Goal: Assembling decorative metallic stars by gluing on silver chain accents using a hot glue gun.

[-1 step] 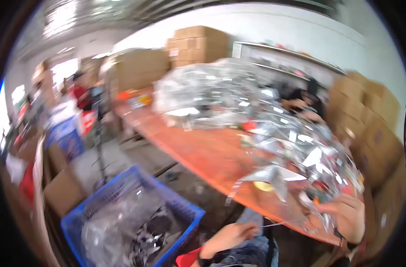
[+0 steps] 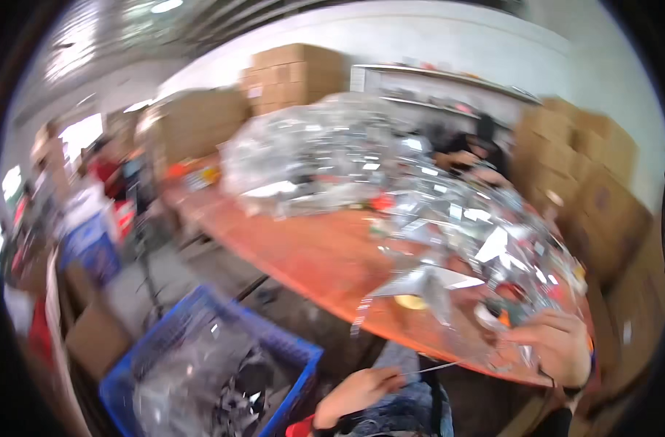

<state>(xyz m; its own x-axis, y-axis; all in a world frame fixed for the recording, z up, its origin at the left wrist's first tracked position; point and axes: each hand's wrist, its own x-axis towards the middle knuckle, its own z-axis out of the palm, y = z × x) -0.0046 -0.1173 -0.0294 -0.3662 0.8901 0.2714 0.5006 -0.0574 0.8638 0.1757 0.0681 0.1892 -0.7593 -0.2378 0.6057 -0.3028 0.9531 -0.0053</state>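
Note:
My left hand (image 2: 363, 393), low in the middle, is closed with its fingertips pinching the end of a thin pale strand (image 2: 433, 368). The strand runs taut up and right over the table's front edge toward my right hand (image 2: 554, 344). Its fingers are bent together above the tabletop; blur hides what lies between them, and the strand's far end is lost there. Beside those fingers are a white roll-like piece (image 2: 487, 316) and a small orange thing (image 2: 503, 317). A silver foil star (image 2: 428, 282) lies left of them, over a yellow disc (image 2: 410, 301).
A reddish-orange table (image 2: 288, 244) bears a heap of shiny silver pieces (image 2: 456, 211) and clear plastic bags (image 2: 310, 149). A blue crate (image 2: 117, 375) of silver scraps stands left of me. Cardboard boxes (image 2: 602, 197) are stacked at right. Another person (image 2: 478, 153) sits across the table.
The whole view has swung slightly, so the table, crate and boxes sit further left. Both hands keep nearly the same pose, the strand still stretched from the left one.

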